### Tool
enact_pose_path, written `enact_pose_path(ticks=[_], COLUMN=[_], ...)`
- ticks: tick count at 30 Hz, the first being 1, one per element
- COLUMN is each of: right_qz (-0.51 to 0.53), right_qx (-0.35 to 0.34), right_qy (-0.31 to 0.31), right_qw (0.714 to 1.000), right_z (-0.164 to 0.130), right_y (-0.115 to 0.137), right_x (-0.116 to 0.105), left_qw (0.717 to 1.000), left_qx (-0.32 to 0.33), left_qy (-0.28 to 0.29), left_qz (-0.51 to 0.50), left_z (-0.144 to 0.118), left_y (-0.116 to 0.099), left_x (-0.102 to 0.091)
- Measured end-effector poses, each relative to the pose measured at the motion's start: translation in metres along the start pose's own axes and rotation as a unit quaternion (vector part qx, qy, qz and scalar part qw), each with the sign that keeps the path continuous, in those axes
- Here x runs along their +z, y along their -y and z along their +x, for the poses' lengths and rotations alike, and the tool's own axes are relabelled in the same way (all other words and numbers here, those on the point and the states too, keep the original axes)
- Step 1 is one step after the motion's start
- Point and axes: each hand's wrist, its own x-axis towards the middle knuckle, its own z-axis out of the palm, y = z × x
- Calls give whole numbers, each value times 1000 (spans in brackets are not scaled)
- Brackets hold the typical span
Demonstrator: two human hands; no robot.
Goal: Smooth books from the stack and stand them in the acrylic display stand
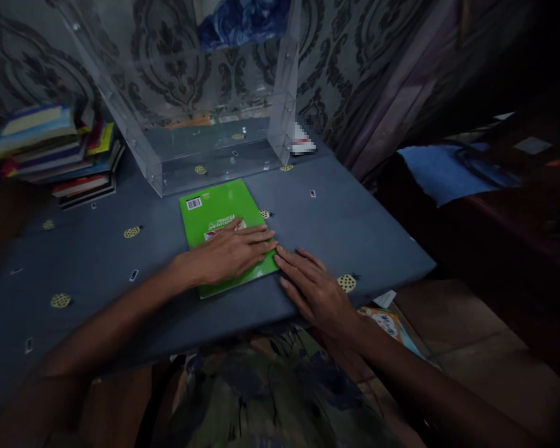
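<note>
A green book [228,199] with a barcode in one corner lies closed on the blue tablecloth in front of me. My left hand [228,252] rests flat across its cover, fingers stretched to the right and hiding part of the cover picture. At the book's right edge lies my right hand [315,283], its fingers extended and their tips touching or almost touching the edge and the left fingertips. Neither hand is gripping anything.
A clear acrylic rack [214,168] stands behind the book against the patterned wall. To the left is a stack of books [70,149]. The blue table [354,211] ends at a corner on the right. Below it, a colourful packet or booklet [389,323] lies near the floor tiles.
</note>
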Motion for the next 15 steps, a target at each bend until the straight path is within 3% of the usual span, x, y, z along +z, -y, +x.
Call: enact_pose_path(ticks=[4, 9, 15], right_qz=[6, 5, -1], right_qx=[3, 19, 9], right_qy=[-18, -61, -59], right_qw=[1000, 998, 998], right_z=[-3, -13, -14], right_y=[2, 7, 9], right_x=[1, 3, 3], left_qw=[1000, 1000, 998], left_qx=[-17, 6, -10], left_qy=[-11, -10, -21], left_qz=[15, 10, 57], left_z=[-1, -13, -22], left_y=[-8, -26, -44], left_x=[3, 3, 9])
